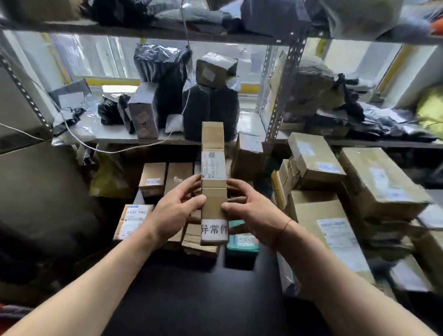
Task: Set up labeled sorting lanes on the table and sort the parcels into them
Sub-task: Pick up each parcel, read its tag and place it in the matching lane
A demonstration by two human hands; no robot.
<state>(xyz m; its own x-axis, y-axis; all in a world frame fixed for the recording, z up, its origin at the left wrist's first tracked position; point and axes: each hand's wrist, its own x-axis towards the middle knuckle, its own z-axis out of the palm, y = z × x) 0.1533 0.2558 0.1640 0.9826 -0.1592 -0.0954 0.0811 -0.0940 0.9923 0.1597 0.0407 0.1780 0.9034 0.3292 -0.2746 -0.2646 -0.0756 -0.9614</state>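
A long narrow cardboard parcel (213, 172) with a white shipping label is held lengthwise over the middle of the black table (197, 293). My left hand (175, 211) grips its left side and my right hand (249, 209) its right side. On the near end of the parcel is a white lane label (214, 229) with handwritten characters. Under and beside it lie several small cardboard parcels (152, 178), one with a white label (134, 221) at the left. A green box (242, 242) with a label lies to the right.
Large cardboard boxes (382, 182) are stacked at the right edge of the table. A metal shelf (282, 94) behind carries black and grey bagged parcels (163, 84). A white cable (89, 141) hangs across the left. A yellow bag (108, 178) leans at the back left.
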